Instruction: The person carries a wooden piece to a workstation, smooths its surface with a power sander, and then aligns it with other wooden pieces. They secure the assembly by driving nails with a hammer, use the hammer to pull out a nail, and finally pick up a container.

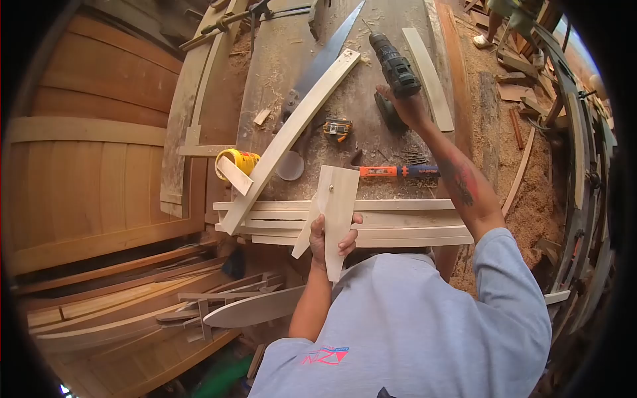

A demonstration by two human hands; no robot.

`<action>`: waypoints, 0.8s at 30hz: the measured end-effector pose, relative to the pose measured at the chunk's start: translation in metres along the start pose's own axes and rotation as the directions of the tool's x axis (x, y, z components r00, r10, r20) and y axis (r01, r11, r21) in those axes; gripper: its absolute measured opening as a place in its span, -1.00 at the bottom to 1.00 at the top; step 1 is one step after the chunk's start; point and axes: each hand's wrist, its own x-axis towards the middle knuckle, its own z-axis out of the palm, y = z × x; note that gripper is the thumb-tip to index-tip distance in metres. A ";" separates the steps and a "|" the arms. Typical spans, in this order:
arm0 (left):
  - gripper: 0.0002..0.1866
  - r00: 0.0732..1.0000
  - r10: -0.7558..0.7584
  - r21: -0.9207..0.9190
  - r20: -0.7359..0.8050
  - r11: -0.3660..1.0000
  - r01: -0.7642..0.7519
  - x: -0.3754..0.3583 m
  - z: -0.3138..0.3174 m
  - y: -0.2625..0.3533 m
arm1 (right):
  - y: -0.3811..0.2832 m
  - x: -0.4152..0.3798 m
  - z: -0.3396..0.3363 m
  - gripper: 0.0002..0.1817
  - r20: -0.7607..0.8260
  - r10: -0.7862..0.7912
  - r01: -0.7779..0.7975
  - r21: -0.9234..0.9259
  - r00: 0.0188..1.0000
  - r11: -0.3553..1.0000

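Note:
My left hand (328,240) grips a short pale wooden board (335,205) with a small screw near its top, held upright over the near edge of the workbench (361,113). My right hand (408,106) reaches far across the bench and closes on the base of a dark cordless drill (393,63), whose chuck points away from me. A long pale slat (292,129) lies diagonally across the bench to the left of both hands.
A hand saw (325,60), a tape measure (337,127), an orange-handled tool (398,171), a yellow tub (240,161) and a curved slat (430,76) lie on the sawdust-covered bench. Stacked slats (398,222) line its near edge. Timber offcuts pile at left.

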 end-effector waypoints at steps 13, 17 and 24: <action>-0.19 0.967 0.018 0.595 -0.255 0.791 0.142 0.042 0.052 0.019 | -0.131 -0.180 0.020 -0.48 -0.056 -0.417 0.420 0.050 0.907 0.906; -0.23 0.918 -0.210 0.575 -0.336 0.726 0.376 0.059 0.055 0.016 | -0.124 -0.177 -0.004 -0.76 0.046 -0.461 0.464 -0.079 0.886 0.882; -0.14 0.859 -0.380 0.642 -0.343 0.573 0.510 0.075 0.065 -0.008 | -0.108 -0.199 -0.025 -0.80 -0.371 0.074 0.006 0.209 0.926 0.978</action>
